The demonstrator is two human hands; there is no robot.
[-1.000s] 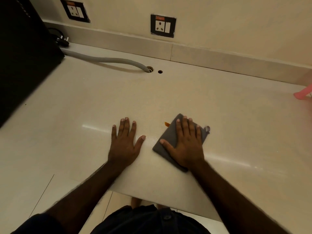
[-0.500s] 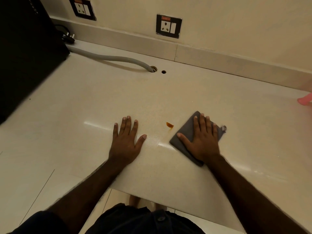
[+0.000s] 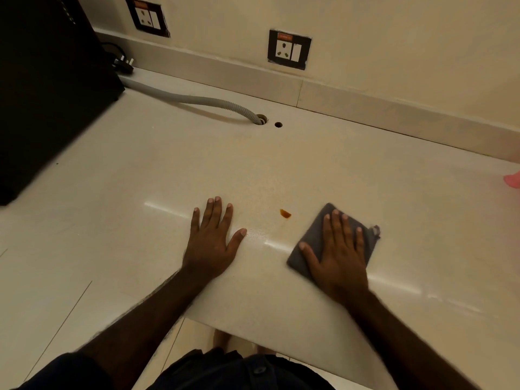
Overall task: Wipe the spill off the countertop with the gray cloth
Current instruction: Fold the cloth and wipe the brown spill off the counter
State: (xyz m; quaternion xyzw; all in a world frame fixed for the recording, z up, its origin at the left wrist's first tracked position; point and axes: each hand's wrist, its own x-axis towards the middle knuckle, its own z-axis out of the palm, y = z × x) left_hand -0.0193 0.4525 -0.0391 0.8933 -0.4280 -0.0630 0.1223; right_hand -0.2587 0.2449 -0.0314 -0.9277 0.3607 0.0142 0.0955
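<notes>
A small orange-brown spill (image 3: pixel 285 213) sits on the pale countertop (image 3: pixel 253 164), with a faint smear trailing down from it. The folded gray cloth (image 3: pixel 315 243) lies flat to the right of the spill, a short gap apart from it. My right hand (image 3: pixel 339 254) presses flat on the cloth, fingers spread, covering most of it. My left hand (image 3: pixel 212 240) rests palm down on the bare counter left of the spill, holding nothing.
A grey corrugated hose (image 3: pixel 197 101) runs across the back into a hole (image 3: pixel 261 119), with a smaller hole (image 3: pixel 278 125) beside it. A black appliance (image 3: pixel 42 88) stands at the left. A pink object (image 3: pixel 513 180) sits at the right edge. Two wall sockets (image 3: pixel 289 49) are behind.
My right hand has slid the cloth to the right, off the spill, which now shows fully with a faint smear. My left hand stayed in place.
</notes>
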